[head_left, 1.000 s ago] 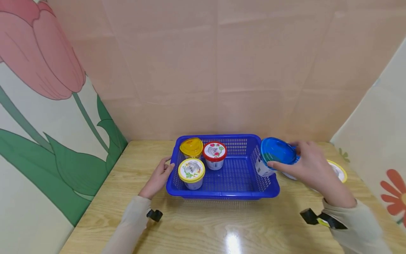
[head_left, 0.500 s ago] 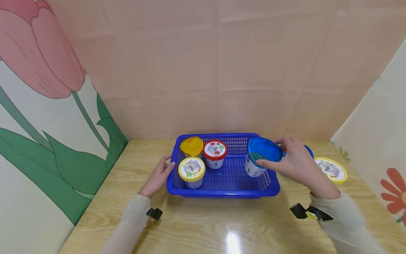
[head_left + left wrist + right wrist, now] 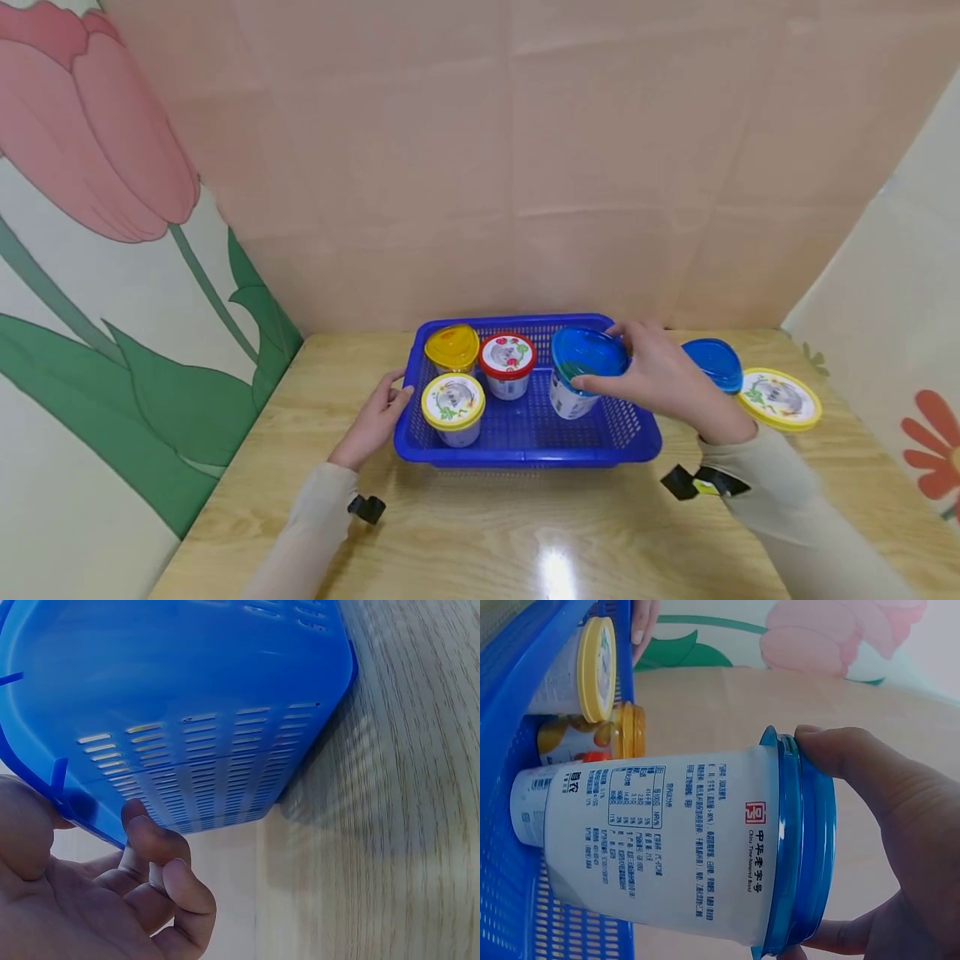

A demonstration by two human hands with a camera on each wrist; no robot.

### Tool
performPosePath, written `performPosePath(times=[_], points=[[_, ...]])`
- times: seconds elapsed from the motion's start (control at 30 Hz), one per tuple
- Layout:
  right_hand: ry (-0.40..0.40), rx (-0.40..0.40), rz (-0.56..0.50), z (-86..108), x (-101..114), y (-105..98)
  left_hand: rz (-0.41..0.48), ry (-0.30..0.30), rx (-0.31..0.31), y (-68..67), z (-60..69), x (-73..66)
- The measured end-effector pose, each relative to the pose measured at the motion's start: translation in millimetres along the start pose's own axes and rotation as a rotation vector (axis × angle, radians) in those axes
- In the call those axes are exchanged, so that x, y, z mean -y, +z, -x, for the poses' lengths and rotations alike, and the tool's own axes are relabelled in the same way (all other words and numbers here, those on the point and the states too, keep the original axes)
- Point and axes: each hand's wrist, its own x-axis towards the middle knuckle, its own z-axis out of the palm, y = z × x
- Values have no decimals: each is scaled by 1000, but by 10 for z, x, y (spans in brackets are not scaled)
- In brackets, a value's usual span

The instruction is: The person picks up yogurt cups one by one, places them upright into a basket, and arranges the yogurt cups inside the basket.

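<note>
My right hand [image 3: 667,375] grips a white yogurt cup [image 3: 570,402] by its clear blue lid, thumb on one side and fingers on the other. The cup, tilted, is within the right half of the blue plastic basket [image 3: 528,457]; whether it touches the floor I cannot tell. Printed text covers the cup's side in the right wrist view. On the basket's left rim, my left hand [image 3: 372,427] holds on, fingers curled at the outer wall. Inside stand a yellow-lidded tub [image 3: 453,404], a red-lidded tub [image 3: 507,358] and an amber-lidded cup [image 3: 452,345].
To the right of the basket, a blue-lidded container [image 3: 712,363] and a yellow-lidded tub [image 3: 780,398] are on the wooden table [image 3: 450,542]. A plain backdrop [image 3: 510,167] rises behind the table, with flower-printed walls at both sides.
My right hand has carried the blue-lidded yogurt cup leftward, from the basket's right end farther inside. The blue-lidded container on the table has come into view. My left hand stays on the rim.
</note>
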Motion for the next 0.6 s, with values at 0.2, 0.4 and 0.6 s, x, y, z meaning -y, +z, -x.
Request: performPosePath(times=[0.2,0.4,0.6], points=[[-6,38,1,-46,56,97,11,-16,0,24,-9,1],[-47,66,23,-125,85,189,20,-8,10,20,12,-11],[-60,128,62,-217,153,255,25,-23,20,-15,73,-166]])
